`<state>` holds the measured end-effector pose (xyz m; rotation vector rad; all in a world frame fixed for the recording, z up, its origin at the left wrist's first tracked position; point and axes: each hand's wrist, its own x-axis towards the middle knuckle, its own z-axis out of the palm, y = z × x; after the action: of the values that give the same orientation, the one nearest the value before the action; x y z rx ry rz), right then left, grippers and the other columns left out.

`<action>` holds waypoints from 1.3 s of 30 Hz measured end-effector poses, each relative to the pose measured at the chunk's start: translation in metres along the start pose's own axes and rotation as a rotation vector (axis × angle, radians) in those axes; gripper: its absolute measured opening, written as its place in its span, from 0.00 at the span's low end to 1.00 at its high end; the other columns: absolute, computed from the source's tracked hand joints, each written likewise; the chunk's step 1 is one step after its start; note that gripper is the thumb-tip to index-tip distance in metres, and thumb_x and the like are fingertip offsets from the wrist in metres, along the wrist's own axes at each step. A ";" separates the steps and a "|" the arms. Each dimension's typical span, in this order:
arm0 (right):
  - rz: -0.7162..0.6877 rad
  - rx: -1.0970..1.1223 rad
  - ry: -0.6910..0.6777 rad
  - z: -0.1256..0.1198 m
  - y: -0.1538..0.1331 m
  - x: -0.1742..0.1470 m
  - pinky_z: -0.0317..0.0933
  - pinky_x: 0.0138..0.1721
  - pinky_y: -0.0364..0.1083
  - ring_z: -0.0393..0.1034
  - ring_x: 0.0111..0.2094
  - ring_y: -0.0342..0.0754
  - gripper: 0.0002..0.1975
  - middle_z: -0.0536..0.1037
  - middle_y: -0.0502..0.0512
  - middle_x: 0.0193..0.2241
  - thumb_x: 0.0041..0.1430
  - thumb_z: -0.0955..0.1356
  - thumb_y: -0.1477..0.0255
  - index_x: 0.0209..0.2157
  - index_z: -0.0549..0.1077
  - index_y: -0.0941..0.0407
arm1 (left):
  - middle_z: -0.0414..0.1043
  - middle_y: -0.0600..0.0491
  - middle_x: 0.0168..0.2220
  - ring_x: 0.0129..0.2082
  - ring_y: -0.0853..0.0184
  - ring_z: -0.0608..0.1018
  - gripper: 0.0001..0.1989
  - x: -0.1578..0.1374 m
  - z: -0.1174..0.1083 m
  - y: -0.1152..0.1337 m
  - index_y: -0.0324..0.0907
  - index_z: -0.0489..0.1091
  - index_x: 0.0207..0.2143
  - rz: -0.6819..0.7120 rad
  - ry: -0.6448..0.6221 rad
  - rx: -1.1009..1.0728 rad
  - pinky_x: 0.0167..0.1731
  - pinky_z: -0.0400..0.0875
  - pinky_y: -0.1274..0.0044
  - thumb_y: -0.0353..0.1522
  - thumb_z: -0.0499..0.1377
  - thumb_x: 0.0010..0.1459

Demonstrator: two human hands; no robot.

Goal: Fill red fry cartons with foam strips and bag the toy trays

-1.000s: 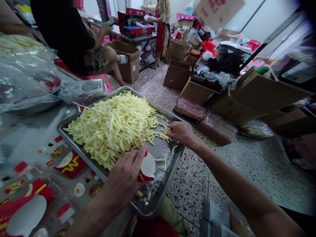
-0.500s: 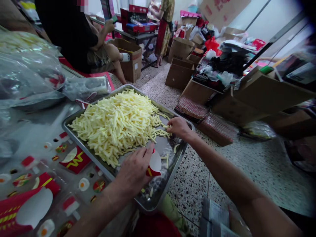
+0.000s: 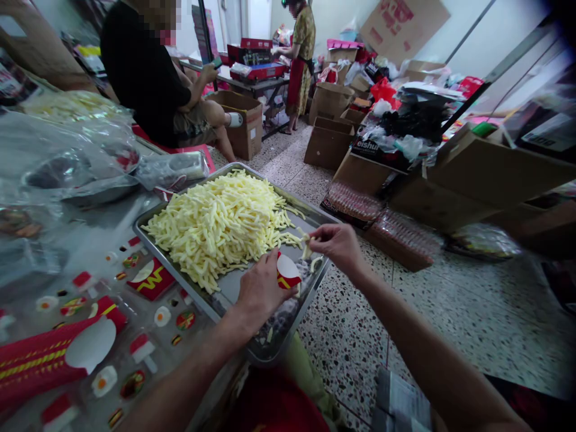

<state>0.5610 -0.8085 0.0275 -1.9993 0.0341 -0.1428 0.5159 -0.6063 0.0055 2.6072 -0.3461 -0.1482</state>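
My left hand (image 3: 258, 285) is closed round a small red and yellow french fry carton (image 3: 289, 270), tilted over the tray; its white inner face shows. Just right of the carton, my right hand (image 3: 338, 243) pinches a few pale yellow fries (image 3: 309, 245) between thumb and fingertips. A large heap of fries (image 3: 220, 225) fills the far left part of the metal tray (image 3: 189, 305). Some loose fries lie near the tray's right edge. Whether the carton holds any fries is hidden by my hand.
Left of the tray, a stack of nested red cartons (image 3: 45, 357) and a single carton (image 3: 150, 279) lie on a food-patterned tablecloth (image 3: 162, 345). Plastic-wrapped goods (image 3: 76, 174) stand behind. Cardboard boxes (image 3: 330, 141) crowd the speckled floor. One person (image 3: 144, 78) sits; another (image 3: 301, 60) stands farther back.
My right hand has drawn slightly right and nearer, with fries now visible in its pinch. My left hand and the carton have moved up toward it. The view has shifted a little.
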 end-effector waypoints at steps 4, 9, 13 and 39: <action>0.020 -0.078 0.048 0.036 0.008 -0.042 0.62 0.27 0.43 0.69 0.26 0.44 0.07 0.79 0.53 0.27 0.51 0.71 0.72 0.32 0.81 0.58 | 0.70 0.41 0.56 0.52 0.54 0.77 0.41 0.006 0.023 0.007 0.38 0.57 0.62 0.031 0.116 -0.044 0.48 0.72 0.68 0.39 0.69 0.50; -0.166 -0.453 -0.224 0.039 0.004 -0.063 0.64 0.39 0.46 0.70 0.34 0.47 0.10 0.76 0.57 0.34 0.64 0.65 0.74 0.35 0.79 0.57 | 0.72 0.43 0.51 0.51 0.56 0.76 0.27 0.002 0.030 0.003 0.39 0.60 0.59 0.099 0.166 0.035 0.50 0.71 0.68 0.30 0.60 0.57; -0.236 -0.401 -0.273 0.031 -0.012 -0.065 0.63 0.41 0.45 0.70 0.38 0.47 0.13 0.75 0.58 0.40 0.66 0.62 0.76 0.40 0.79 0.56 | 0.71 0.43 0.51 0.51 0.55 0.75 0.30 0.004 0.022 -0.002 0.39 0.60 0.58 0.184 0.202 0.034 0.52 0.71 0.66 0.27 0.61 0.53; 0.009 -1.143 -0.194 0.039 0.019 0.037 0.56 0.30 0.46 0.73 0.32 0.51 0.11 0.81 0.62 0.32 0.56 0.70 0.66 0.32 0.81 0.59 | 0.72 0.44 0.56 0.54 0.52 0.76 0.47 0.000 -0.009 -0.028 0.44 0.61 0.60 0.006 -0.001 -0.229 0.53 0.71 0.63 0.39 0.76 0.38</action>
<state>0.6032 -0.7848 -0.0021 -3.1437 -0.0046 0.1158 0.5234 -0.5787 -0.0007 2.3804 -0.3170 -0.1764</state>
